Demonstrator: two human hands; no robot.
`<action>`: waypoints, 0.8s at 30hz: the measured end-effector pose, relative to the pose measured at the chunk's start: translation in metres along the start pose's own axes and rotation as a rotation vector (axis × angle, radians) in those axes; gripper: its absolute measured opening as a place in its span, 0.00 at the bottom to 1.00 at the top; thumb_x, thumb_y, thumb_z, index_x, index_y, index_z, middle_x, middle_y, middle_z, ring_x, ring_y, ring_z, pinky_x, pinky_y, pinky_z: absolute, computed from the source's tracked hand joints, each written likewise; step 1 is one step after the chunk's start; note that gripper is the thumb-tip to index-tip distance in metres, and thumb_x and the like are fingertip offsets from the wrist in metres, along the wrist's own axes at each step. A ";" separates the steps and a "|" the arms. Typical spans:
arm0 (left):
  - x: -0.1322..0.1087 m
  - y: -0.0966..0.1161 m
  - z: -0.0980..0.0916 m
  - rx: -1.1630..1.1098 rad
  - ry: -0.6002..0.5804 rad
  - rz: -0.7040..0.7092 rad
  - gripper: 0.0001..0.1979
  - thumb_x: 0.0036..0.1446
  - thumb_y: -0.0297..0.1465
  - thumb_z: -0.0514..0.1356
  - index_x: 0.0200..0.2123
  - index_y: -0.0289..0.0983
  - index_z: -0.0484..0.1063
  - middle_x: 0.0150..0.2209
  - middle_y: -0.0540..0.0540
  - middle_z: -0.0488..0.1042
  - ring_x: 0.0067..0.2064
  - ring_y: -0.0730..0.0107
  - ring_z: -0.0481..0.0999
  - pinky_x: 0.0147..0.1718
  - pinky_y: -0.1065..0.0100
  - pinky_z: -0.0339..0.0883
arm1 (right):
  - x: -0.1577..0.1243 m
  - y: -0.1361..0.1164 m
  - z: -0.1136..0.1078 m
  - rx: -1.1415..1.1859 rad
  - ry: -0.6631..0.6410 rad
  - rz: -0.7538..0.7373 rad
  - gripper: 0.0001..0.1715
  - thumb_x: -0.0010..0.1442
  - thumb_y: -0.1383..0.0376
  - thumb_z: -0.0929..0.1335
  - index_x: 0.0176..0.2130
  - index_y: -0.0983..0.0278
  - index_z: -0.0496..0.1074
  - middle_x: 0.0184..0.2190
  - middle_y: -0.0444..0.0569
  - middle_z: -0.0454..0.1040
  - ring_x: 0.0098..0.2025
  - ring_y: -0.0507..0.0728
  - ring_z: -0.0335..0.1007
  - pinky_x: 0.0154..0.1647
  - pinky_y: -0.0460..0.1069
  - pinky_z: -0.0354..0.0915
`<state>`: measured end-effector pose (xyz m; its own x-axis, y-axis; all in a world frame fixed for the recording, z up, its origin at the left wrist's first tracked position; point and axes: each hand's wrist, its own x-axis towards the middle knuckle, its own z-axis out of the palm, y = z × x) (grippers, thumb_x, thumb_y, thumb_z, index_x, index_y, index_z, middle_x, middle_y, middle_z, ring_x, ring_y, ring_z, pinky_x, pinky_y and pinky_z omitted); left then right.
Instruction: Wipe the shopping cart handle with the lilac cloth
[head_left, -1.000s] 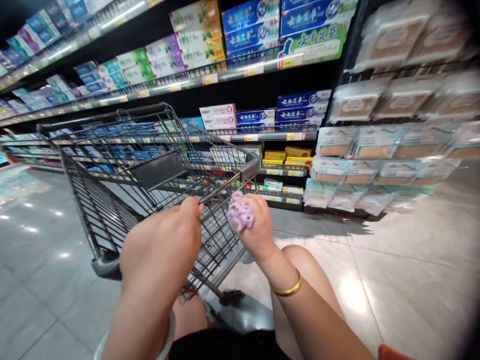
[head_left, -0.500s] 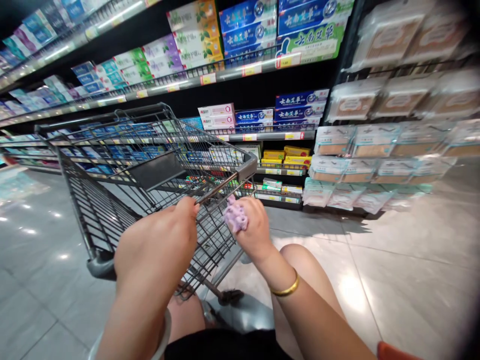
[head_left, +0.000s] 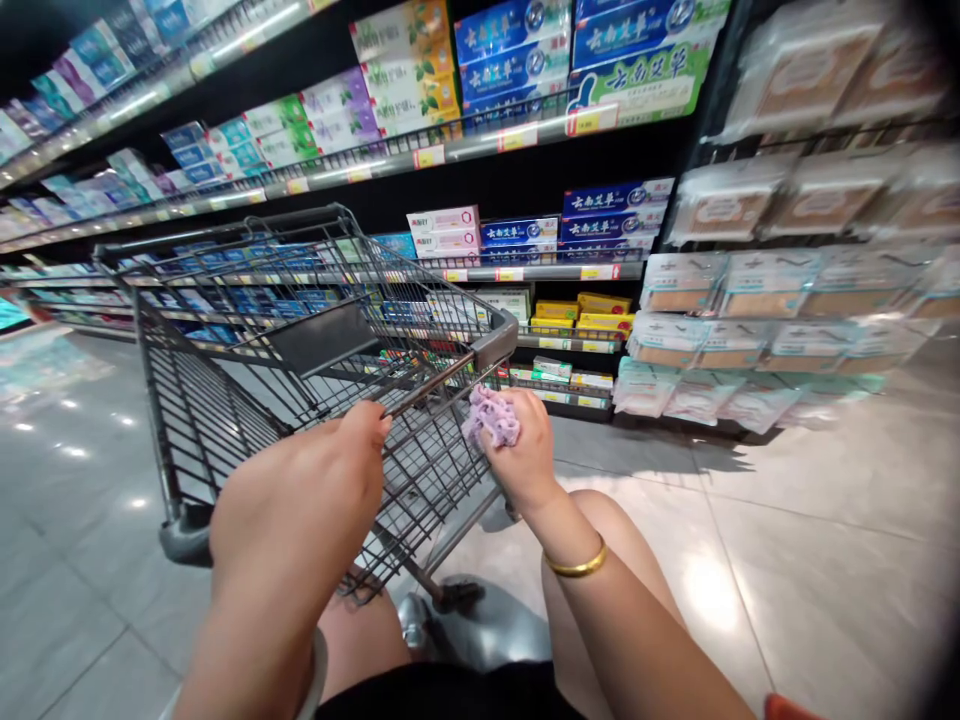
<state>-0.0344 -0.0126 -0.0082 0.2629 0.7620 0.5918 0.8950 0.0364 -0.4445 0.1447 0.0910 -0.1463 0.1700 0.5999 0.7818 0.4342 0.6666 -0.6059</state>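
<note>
Now, working from afar, I have my left hand [head_left: 315,475] clasped on the near rim [head_left: 435,385] of a wire shopping cart [head_left: 326,340], while my right hand [head_left: 531,450] grips a crumpled lilac cloth [head_left: 491,418] near the rim's right corner; whether cloth meets cart I cannot tell. The cart stands on the tiled floor [head_left: 825,570] beside stocked shelves [head_left: 547,271].

The shopping cart [head_left: 322,335] stands on the floor [head_left: 810,530] before the person, with shelves [head_left: 469,152] behind it running off left. Boxes [head_left: 442,232] sit stacked on them; packets [head_left: 682,283] hang to their right. The cloth [head_left: 495,415] lies in the right grip [head_left: 525,440], before the cart's right end.
</note>
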 end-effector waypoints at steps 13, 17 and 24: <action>-0.008 -0.016 0.006 0.024 0.060 0.043 0.13 0.70 0.35 0.50 0.39 0.40 0.73 0.23 0.47 0.74 0.23 0.60 0.70 0.24 0.64 0.40 | -0.002 -0.033 0.014 0.121 -0.059 -0.294 0.13 0.60 0.64 0.69 0.47 0.60 0.71 0.42 0.51 0.79 0.46 0.60 0.74 0.49 0.57 0.70; -0.012 -0.020 0.005 0.059 0.032 0.022 0.13 0.70 0.35 0.51 0.41 0.41 0.75 0.25 0.48 0.75 0.24 0.61 0.71 0.24 0.63 0.42 | -0.001 -0.019 0.018 0.060 0.036 -0.193 0.14 0.58 0.63 0.70 0.46 0.61 0.71 0.42 0.54 0.77 0.46 0.62 0.73 0.49 0.60 0.70; -0.028 -0.040 0.015 0.083 0.056 0.036 0.11 0.69 0.34 0.53 0.43 0.40 0.75 0.31 0.46 0.79 0.29 0.60 0.74 0.26 0.62 0.49 | -0.048 -0.083 0.047 0.148 -0.167 -0.449 0.11 0.66 0.61 0.70 0.49 0.60 0.72 0.44 0.51 0.80 0.49 0.60 0.75 0.48 0.57 0.71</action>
<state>-0.0833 -0.0262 -0.0170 0.3164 0.7264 0.6101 0.8521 0.0649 -0.5193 0.0588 0.0282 -0.1406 -0.1540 0.2941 0.9433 0.2998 0.9236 -0.2390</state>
